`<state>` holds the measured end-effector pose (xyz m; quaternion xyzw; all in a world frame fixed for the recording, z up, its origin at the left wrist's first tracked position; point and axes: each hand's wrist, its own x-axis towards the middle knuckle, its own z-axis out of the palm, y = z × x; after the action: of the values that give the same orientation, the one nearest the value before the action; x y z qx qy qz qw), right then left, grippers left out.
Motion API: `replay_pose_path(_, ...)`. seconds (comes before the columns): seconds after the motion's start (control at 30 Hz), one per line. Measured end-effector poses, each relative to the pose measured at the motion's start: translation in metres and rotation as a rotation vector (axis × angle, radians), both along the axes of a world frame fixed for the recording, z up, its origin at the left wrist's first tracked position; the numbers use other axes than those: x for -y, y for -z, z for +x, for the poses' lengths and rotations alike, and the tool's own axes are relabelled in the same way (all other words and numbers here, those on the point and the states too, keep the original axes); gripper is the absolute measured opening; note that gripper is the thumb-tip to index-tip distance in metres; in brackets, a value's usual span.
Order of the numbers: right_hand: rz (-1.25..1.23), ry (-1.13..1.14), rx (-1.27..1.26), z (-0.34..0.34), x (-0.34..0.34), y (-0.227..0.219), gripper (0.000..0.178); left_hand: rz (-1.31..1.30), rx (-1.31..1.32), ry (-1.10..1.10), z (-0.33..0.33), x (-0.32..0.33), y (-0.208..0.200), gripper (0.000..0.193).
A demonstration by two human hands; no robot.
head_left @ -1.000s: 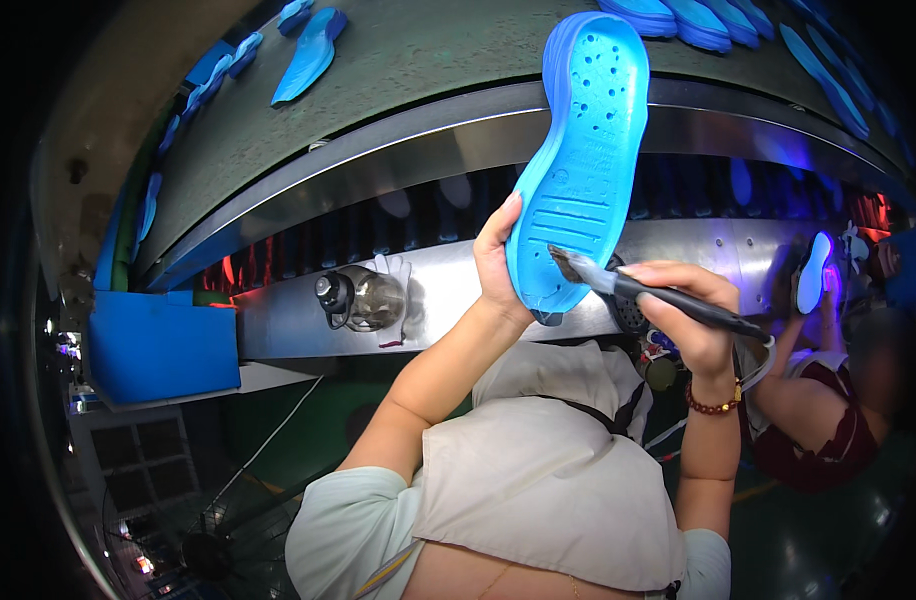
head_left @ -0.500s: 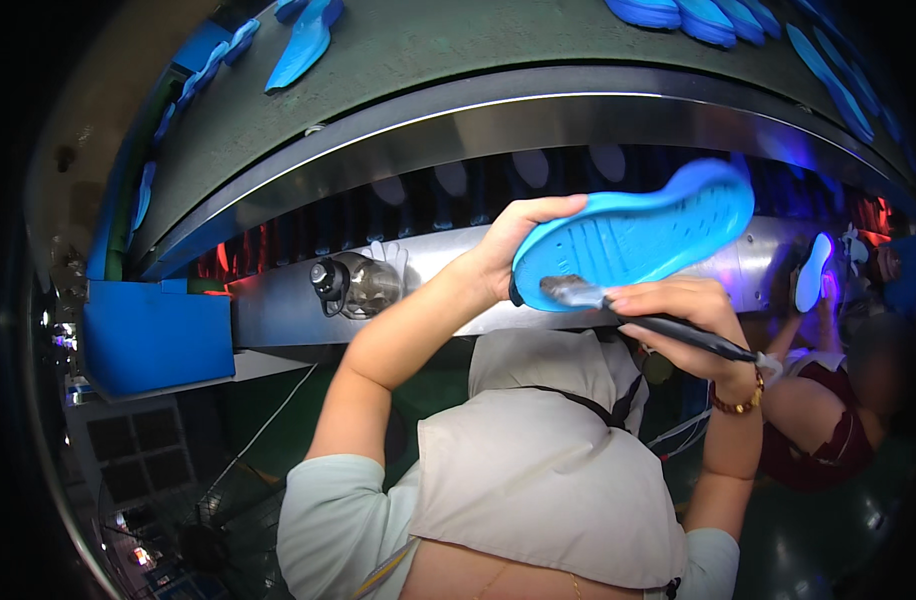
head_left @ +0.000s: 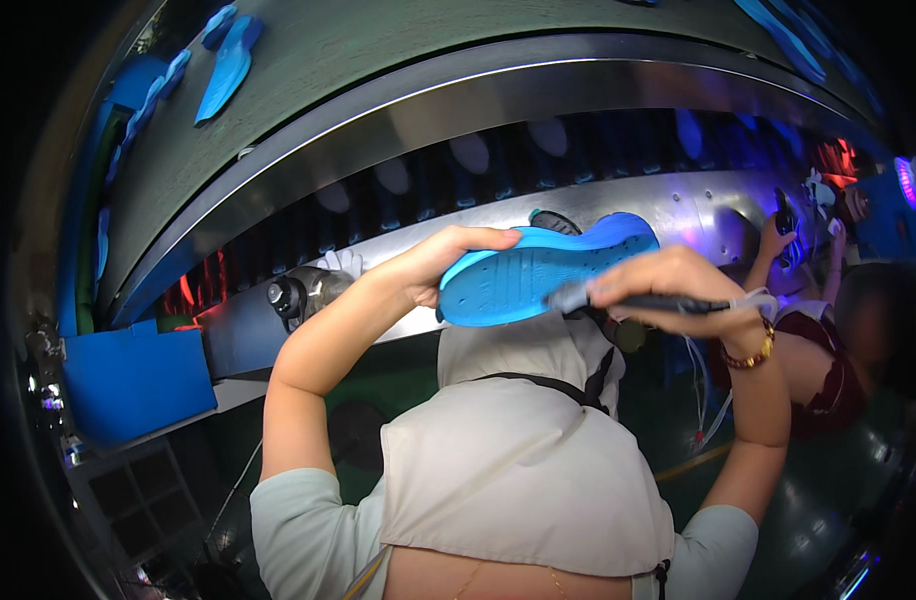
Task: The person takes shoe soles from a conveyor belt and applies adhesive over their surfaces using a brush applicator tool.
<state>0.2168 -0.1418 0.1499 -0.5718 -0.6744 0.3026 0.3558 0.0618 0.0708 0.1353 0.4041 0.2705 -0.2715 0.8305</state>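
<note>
Moved: since a moment ago the sole has tipped from upright to lying almost flat, its tread facing me, and both my hands have come lower and closer together.
Apron: pale cloth apron (head_left: 518, 480) with a dark strap fills the near ground below my arms.
Left hand: my left hand (head_left: 440, 262) holds the sole (head_left: 543, 277) at its left end, thumb stretched along the upper edge, the other fingers hidden behind it, so I cannot tell how they lie.
Sole: blue, held in the air between my two hands, above the apron and in front of the machine; a dark bit shows just over its top edge.
Right hand: my right hand (head_left: 668, 292) is curled tight round a dark brush (head_left: 618, 300), fingers pressed together on the handle; a beaded bracelet (head_left: 748, 350) sits on the wrist.
Brush: its pale tip touches the lower right part of the sole; a white cord trails from the handle end past my wrist.
Machine: a long steel housing (head_left: 458, 110) curves across behind my hands, with a dark slot of pale ovals under it.
Box: a blue box (head_left: 138, 385) stands to the far left below the housing.
Belt: more blue soles (head_left: 228, 60) lie on the grey belt above.
Other person: at far right a person in a dark red top (head_left: 828, 385) raises a hand (head_left: 773, 240) toward the machine.
</note>
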Motion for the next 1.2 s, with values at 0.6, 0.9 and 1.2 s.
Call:
replay_pose_path(0.6, 0.09, 1.289, -0.625, -0.005, 0.01, 0.086, 0.015, -0.44, 0.145, -0.323, -0.009, 0.031, 0.066, 0.06)
replay_pose_path(0.9, 0.285, 0.858, -1.14, -0.036, 0.038, 0.08, 0.02, 0.13, 0.681, -0.487, -0.035, -0.063, 0.009, 0.063)
replay_pose_path(1.2, 0.283, 0.997, -1.185, -0.059, 0.037, 0.123, 0.021, -0.212, 0.928, -0.932, 0.077, -0.159, -0.03, 0.053)
